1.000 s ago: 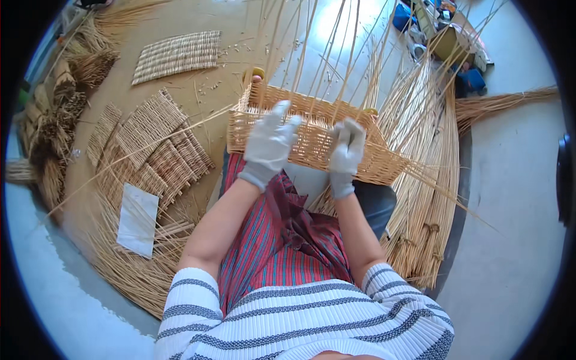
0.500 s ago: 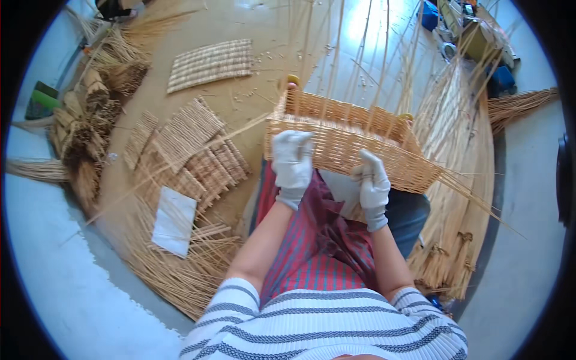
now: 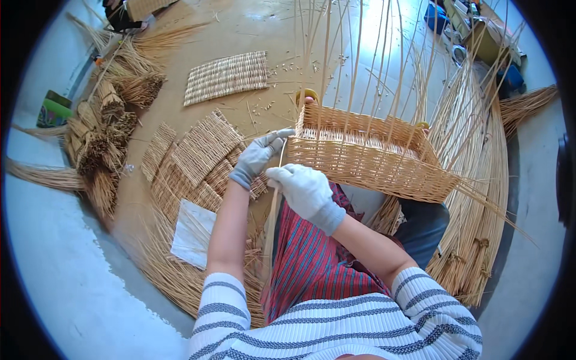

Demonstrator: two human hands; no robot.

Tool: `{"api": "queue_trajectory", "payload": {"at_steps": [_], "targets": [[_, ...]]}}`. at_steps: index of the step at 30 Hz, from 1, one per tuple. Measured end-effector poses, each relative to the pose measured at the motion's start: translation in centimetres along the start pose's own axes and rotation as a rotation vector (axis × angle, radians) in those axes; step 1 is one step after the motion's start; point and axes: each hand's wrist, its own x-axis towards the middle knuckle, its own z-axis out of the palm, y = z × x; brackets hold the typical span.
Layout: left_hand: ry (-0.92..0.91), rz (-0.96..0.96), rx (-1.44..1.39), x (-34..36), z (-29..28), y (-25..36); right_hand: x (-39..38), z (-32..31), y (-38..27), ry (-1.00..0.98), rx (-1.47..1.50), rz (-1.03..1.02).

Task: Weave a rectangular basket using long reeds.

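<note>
A rectangular wicker basket (image 3: 366,157) with long upright stakes rests across my lap, tilted down to the right. My left hand (image 3: 257,157), in a pale grey-white work glove, reaches to its near left corner, with the fingers pressed together there. Just below, my right hand (image 3: 306,193), gloved too, is closed in a pinch on a pale weaving strand (image 3: 271,223). This strand hangs from the corner down past my knee. Yellow ring-like pieces (image 3: 306,94) sit at the basket's far corners. Loose strand ends stick out at its right end.
Woven mats (image 3: 207,147) and one separate mat (image 3: 227,78) lie on the floor to the left. Tied straw bundles (image 3: 99,132) line the left wall. Long loose strands (image 3: 480,198) spread at the right. A white sheet (image 3: 193,234) lies on scattered canes.
My left hand has moved left to the basket's corner. My right hand has crossed left from the basket's front and now pinches a strand. The strand's loose end has swung down toward me.
</note>
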Motion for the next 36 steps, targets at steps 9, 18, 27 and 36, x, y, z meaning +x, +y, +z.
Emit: {"api": "queue_trajectory", "payload": {"at_steps": [9, 18, 27, 36], "targets": [[0.090, 0.007, -0.288, 1.3, 2.0, -1.8, -2.0, -3.1, 6.2, 0.352, 0.801, 0.784], [0.596, 0.016, -0.323, 2.5, 6.6, -1.5, 5.7, -3.9, 10.2, 0.575, 0.523, 0.198], [0.547, 0.539, 0.767, 2.0, 15.9, 0.6, -3.2, -6.4, 14.1, 0.571, 0.324, 0.441], [0.405, 0.216, 1.219, 2.8, 17.2, -0.3, -9.0, -7.5, 12.9, 0.632, 0.223, 0.545]]}}
